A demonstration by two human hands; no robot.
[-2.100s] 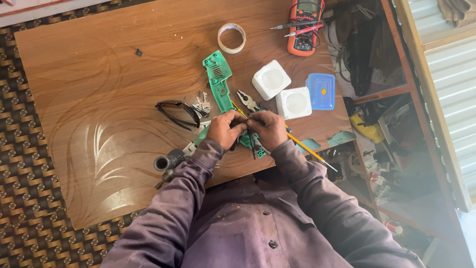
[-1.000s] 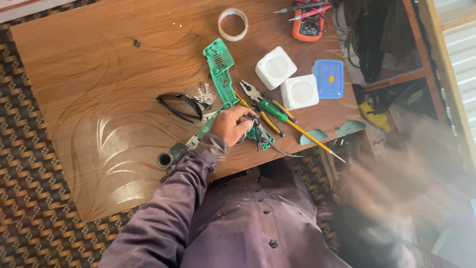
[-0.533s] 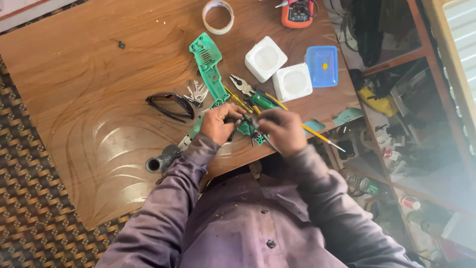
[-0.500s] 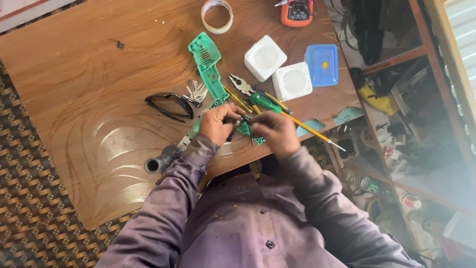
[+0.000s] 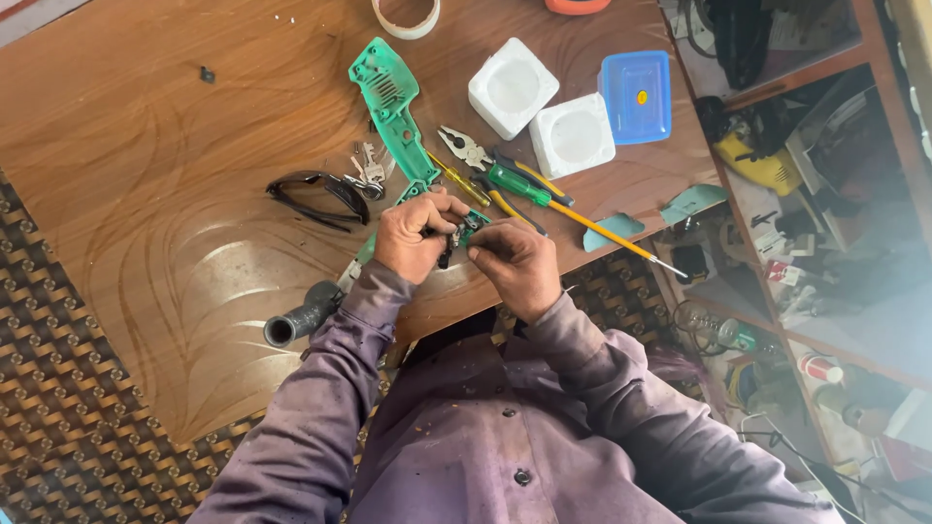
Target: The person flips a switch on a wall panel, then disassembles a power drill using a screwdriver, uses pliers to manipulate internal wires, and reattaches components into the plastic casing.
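Moved: right hand [image 5: 515, 264] back at the small green part [image 5: 464, 230] since a second ago.
Grip: both hands pinching it, left hand [image 5: 413, 236] too.
Place: near worktop [image 5: 146, 243] front edge.
Room: bare wood leftward.

Both hands [image 5: 466, 254] together, fingers pinched.

Small part [image 5: 456, 236] between hands mostly hidden; tape roll [image 5: 406, 14], orange meter [image 5: 578, 5] cut by top edge.
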